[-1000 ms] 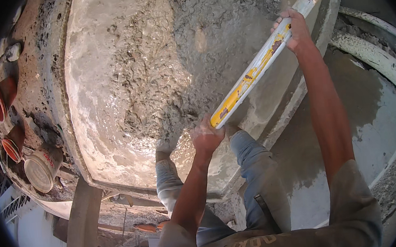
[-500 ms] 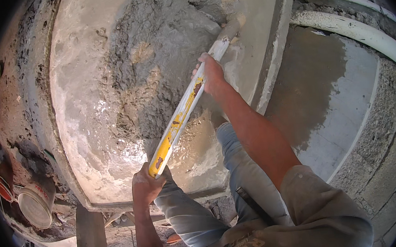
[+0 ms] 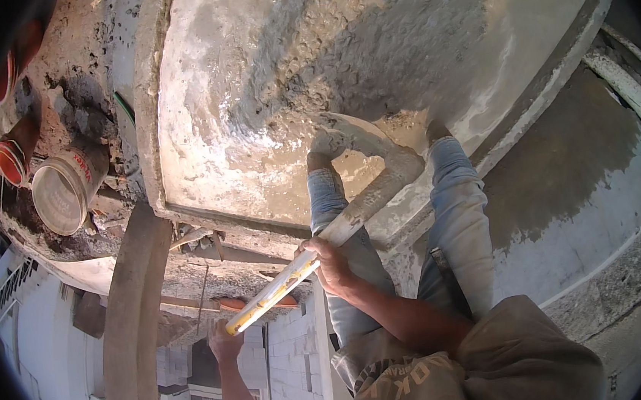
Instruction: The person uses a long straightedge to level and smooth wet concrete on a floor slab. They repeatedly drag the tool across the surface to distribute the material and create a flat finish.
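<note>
Both of my hands grip a long hoe (image 3: pixel 366 200) with a mortar-coated head and a worn white and yellow handle. My left hand (image 3: pixel 226 344) is closed round the handle's end, low at the left. Farther up the shaft, my right hand (image 3: pixel 327 263) wraps the handle in front of my leg. The hoe's head (image 3: pixel 368 136) lies between my feet, on or just above the wet floor of a shallow concrete trough (image 3: pixel 202 153). Wet grey mortar (image 3: pixel 406 48) spreads over the trough beyond the head.
A raised concrete rim (image 3: pixel 262 228) borders the trough. At the left lie a dirty white bucket (image 3: pixel 68 191) and orange pipe ends (image 3: pixel 11 161). A concrete beam (image 3: pixel 134 323) runs down the lower left. White pipes (image 3: pixel 627 89) lie at the right, by a partly wet slab (image 3: pixel 554 164).
The hoe has come back toward me, its head moving from the far mortar to between my feet. Both hands have drawn back, the left one lower. The view has shifted too.
</note>
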A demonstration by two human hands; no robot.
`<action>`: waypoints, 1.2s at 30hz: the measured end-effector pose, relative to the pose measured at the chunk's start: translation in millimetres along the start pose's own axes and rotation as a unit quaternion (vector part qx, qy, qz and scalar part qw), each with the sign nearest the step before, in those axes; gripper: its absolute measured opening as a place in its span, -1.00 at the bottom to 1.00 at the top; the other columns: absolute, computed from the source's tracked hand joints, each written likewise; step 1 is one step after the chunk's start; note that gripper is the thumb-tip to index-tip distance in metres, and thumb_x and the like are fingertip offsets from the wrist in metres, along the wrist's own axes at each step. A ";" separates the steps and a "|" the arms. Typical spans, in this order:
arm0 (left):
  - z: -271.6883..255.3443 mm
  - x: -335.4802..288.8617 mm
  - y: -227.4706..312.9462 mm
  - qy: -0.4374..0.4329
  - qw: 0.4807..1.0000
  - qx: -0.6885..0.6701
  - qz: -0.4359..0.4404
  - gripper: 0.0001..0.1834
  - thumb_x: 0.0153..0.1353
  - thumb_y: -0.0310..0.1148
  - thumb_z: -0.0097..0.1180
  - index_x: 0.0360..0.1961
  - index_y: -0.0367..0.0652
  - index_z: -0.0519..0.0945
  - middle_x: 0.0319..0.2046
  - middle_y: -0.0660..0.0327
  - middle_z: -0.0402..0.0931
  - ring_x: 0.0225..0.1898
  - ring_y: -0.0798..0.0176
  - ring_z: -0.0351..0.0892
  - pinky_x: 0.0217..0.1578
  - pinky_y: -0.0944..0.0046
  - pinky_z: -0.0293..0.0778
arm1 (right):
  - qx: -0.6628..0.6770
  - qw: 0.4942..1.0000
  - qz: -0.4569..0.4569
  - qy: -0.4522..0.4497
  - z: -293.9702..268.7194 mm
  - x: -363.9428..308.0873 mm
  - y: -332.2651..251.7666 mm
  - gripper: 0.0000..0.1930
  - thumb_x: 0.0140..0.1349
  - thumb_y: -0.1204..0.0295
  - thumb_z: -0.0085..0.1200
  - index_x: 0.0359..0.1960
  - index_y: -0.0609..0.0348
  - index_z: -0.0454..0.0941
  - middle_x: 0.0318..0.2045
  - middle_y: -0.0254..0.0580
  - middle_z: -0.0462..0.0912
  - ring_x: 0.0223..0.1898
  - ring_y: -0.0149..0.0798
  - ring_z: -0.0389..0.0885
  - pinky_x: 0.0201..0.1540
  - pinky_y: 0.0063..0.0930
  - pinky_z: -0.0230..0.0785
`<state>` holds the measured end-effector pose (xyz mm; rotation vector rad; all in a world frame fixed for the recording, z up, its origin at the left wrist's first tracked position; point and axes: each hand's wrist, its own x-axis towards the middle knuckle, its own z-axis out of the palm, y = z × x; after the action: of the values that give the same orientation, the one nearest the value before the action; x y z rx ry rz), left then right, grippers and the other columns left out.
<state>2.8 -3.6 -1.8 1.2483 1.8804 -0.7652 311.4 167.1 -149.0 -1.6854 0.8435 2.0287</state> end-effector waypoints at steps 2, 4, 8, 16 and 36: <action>-44.4 -24.2 61.1 0.040 0.999 0.013 -0.022 -0.70 -0.23 -0.32 0.36 -0.54 -0.08 0.45 -0.62 0.14 0.51 -0.58 -0.05 0.57 -0.54 -0.01 0.48 | -0.017 0.999 0.035 -0.034 16.3 44.8 -43.1 -0.86 0.08 0.38 0.06 -0.40 0.14 0.41 -0.49 -0.15 0.50 -0.34 -0.15 0.55 -0.22 -0.15 0.45; -76.9 -6.8 142.9 0.053 0.995 0.042 -0.070 -0.71 -0.23 -0.31 0.36 -0.54 -0.09 0.45 -0.67 0.12 0.50 -0.63 -0.07 0.56 -0.57 0.00 0.48 | 0.002 0.997 0.048 -0.064 32.6 101.7 -96.3 -0.81 0.07 0.39 0.08 -0.36 0.21 0.40 -0.50 -0.14 0.46 -0.49 -0.14 0.52 -0.34 -0.13 0.48; -123.1 62.1 258.6 0.084 0.992 0.081 -0.056 -0.76 -0.17 -0.33 0.32 -0.56 -0.08 0.46 -0.67 0.10 0.51 -0.64 -0.05 0.56 -0.58 0.01 0.49 | 0.027 0.996 0.006 -0.089 29.2 124.8 -219.2 -0.87 0.05 0.42 0.00 -0.38 0.10 0.33 -0.52 -0.14 0.38 -0.48 -0.08 0.46 -0.23 0.06 0.45; -115.2 137.9 441.7 0.053 0.998 -0.004 0.036 -0.75 -0.09 -0.23 0.30 -0.45 -0.09 0.52 -0.56 0.07 0.60 -0.52 -0.05 0.64 -0.47 0.01 0.55 | 0.013 0.992 -0.123 -0.028 -75.3 69.5 -460.7 -0.81 0.00 0.42 0.08 -0.40 0.10 0.30 -0.45 -0.15 0.35 -0.39 -0.07 0.41 0.03 0.11 0.35; -82.9 216.3 413.6 -0.127 0.967 -0.097 0.198 -0.65 0.03 -0.23 0.21 -0.20 -0.18 0.48 -0.44 -0.07 0.63 -0.34 -0.17 0.66 -0.24 -0.07 0.56 | 0.007 0.942 -0.304 0.144 -121.9 104.7 -451.9 -0.88 0.22 0.37 -0.03 -0.38 0.12 0.35 -0.54 -0.24 0.39 -0.56 -0.24 0.44 -0.38 -0.21 0.50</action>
<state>313.6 313.2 -168.4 1.2785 1.4024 -0.4850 662.6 418.0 -358.3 -1.9570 0.3408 1.3787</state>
